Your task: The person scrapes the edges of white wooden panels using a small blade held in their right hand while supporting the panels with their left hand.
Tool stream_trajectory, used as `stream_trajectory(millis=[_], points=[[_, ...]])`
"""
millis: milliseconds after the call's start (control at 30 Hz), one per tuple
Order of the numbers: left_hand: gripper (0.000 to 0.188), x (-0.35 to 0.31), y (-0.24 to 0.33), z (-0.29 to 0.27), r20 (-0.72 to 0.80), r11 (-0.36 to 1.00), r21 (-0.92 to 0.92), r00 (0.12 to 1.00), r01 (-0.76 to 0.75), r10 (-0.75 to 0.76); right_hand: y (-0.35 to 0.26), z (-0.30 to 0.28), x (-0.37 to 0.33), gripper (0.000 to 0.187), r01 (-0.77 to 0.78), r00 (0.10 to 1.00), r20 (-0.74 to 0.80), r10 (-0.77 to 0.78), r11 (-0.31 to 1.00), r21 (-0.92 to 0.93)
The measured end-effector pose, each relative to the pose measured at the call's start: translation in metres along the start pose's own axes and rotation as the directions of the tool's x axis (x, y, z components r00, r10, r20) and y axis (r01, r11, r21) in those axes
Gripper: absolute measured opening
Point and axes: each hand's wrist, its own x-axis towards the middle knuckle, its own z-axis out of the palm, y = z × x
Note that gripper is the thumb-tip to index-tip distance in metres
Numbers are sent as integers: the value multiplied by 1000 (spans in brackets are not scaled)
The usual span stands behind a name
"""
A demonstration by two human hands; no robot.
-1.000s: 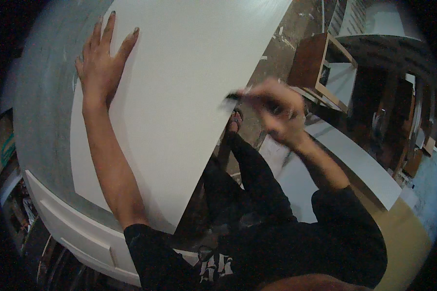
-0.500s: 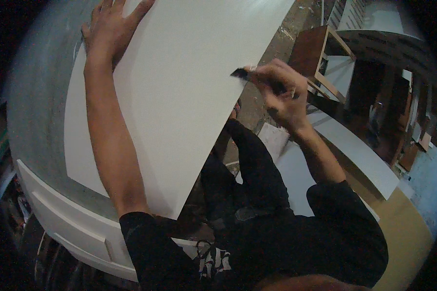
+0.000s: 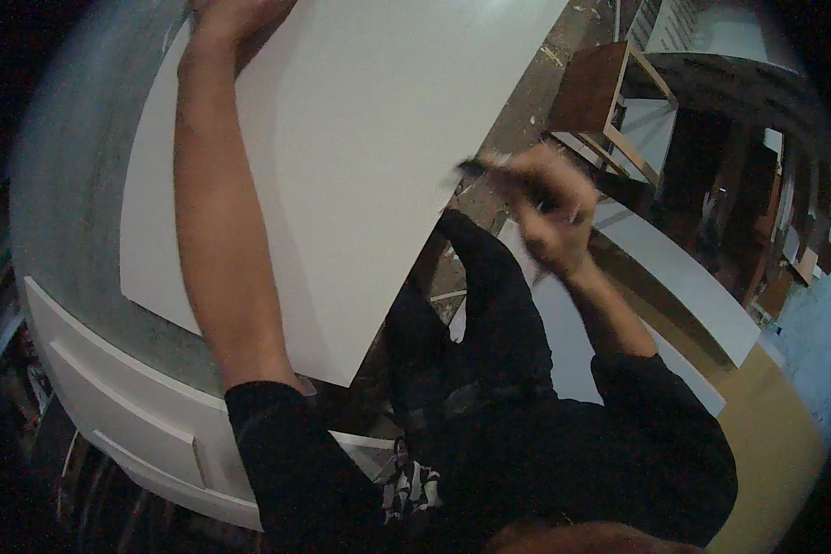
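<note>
A large white panel point(image 3: 342, 185) lies flat on a grey surface. My left hand point(image 3: 235, 20) rests on the panel's far left part, and the frame's top edge cuts off most of its fingers. What shows of it looks spread, with the thumb apart. At the panel's right edge, my right hand point(image 3: 559, 198) is closed round a small hand tool point(image 3: 473, 168) with a dark, blade-like tip. Motion blurs both hand and tool, so the tool's exact kind is unclear. Its tip is beside the panel edge; I cannot tell whether they touch.
Below the panel's left end is the grey worktop point(image 3: 74, 185), with white stepped boards point(image 3: 138, 406) along its near side. A brown wooden frame piece point(image 3: 589, 92) stands at the right. Long white boards point(image 3: 683, 277) and a tan sheet point(image 3: 766, 443) lie beyond my right arm.
My right hand and the tool have moved a little nearer and to the right along the panel edge. My left hand has slid farther up, mostly out of frame.
</note>
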Motion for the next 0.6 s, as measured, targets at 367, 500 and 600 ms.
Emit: stream_trajectory(millis=[367,500,600], points=[[73,-74,-109,26,-199,948,200,937,-246,286,36,-4,41,21,-34,994,-105,43,996,82],[75,-75,-112,18,-191,954,202,946,-222,261,27,15,21,20,-36,998,-55,42,994,106],[77,-80,-94,9,-152,979,179,981,-95,123,14,27,7,19,7,998,-60,-3,998,59]])
